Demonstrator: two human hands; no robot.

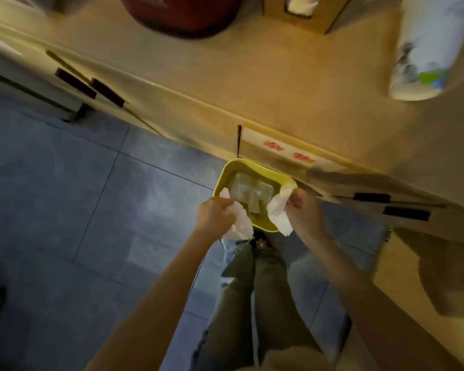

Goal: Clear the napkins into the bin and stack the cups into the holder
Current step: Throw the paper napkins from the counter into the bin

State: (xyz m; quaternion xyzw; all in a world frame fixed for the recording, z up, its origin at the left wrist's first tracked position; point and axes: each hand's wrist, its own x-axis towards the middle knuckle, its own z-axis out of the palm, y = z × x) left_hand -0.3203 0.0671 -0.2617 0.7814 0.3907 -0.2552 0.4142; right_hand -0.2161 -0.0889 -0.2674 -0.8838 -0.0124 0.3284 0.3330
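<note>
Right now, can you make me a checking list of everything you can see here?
Surface: tan counter, blurred.
Job's things: yellow bin on the floor, pale stuff inside; white napkin and second napkin over its near rim. Cups: nothing seen.
Clutter: white patterned roll, red round object, both on the counter.
Hands: left hand and right hand each grip a napkin.
Cables: nothing seen.
Surroundings: grey tiled floor, cabinet handles.

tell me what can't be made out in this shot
Head view:
- Bin contents: pale shapes inside, blurred, not identifiable.
- Red lettering on the cabinet front: motion-blurred, unreadable.
- Red object on the counter: cut off by the top edge.
- Cups and holder: not identifiable anywhere.
- Left hand and right hand each grip a napkin; the fingers hide how many sheets.
</note>
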